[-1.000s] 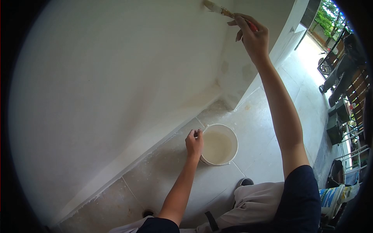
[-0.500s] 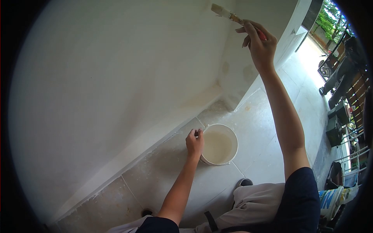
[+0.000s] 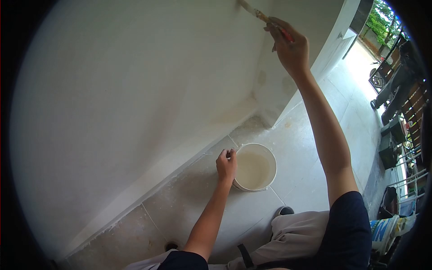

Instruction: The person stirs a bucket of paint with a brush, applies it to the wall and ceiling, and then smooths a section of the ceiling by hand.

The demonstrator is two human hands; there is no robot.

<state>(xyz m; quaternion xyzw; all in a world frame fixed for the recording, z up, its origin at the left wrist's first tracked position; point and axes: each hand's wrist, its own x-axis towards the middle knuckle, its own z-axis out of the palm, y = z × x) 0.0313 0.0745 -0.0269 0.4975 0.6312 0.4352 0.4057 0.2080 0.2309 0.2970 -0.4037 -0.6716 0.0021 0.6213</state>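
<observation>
My right hand (image 3: 290, 42) is raised at the upper part of the view, its fingers closed round the red handle of a paintbrush (image 3: 260, 15). The brush's pale bristles meet the white wall (image 3: 135, 67) at the top edge of the view, partly cut off. Below, a white bucket (image 3: 275, 167) of cloudy, cream-coloured liquid (image 3: 254, 168) stands on the floor. My left hand (image 3: 226, 165) is curled closed at the bucket's left rim. What its fingers hold is hidden.
A tiled floor (image 3: 315, 148) with pale smears runs along the wall's base. At right are a standing person's legs (image 3: 393, 92), dark boxes (image 3: 389, 150), a metal rack (image 3: 409, 182) and a labelled bucket (image 3: 382, 229). My shoe (image 3: 284, 210) is near the white bucket.
My right hand has moved left and slightly up with the paintbrush, bringing the bristles to the wall near the top edge. My left hand stays at the bucket rim.
</observation>
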